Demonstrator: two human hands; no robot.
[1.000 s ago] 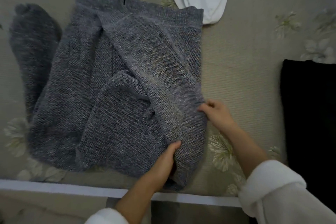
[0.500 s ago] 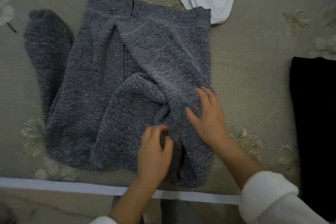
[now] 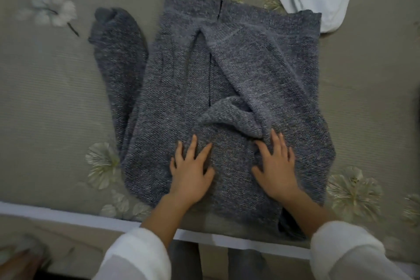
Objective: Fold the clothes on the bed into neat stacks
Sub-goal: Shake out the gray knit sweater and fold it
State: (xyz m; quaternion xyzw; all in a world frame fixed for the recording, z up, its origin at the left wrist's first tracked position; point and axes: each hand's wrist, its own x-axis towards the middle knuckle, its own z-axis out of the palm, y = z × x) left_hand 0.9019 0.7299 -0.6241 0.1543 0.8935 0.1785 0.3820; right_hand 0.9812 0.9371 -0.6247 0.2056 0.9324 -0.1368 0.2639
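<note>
While left hand [image 3: 192,171] and right hand [image 3: 276,169] press flat, fingers spread, on near part of grey knit sweater [image 3: 229,88], garment lies on bed [image 3: 56,102], long axis running away from person, one sleeve left.

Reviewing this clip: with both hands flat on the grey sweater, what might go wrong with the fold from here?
1. The left sleeve lies spread beside the grey sweater, so the stack may end up uneven.
2. The bunched ridge above the left hand and right hand might get pressed in as a crease.
3. The hem overhangs the bed edge and may slide.
</note>
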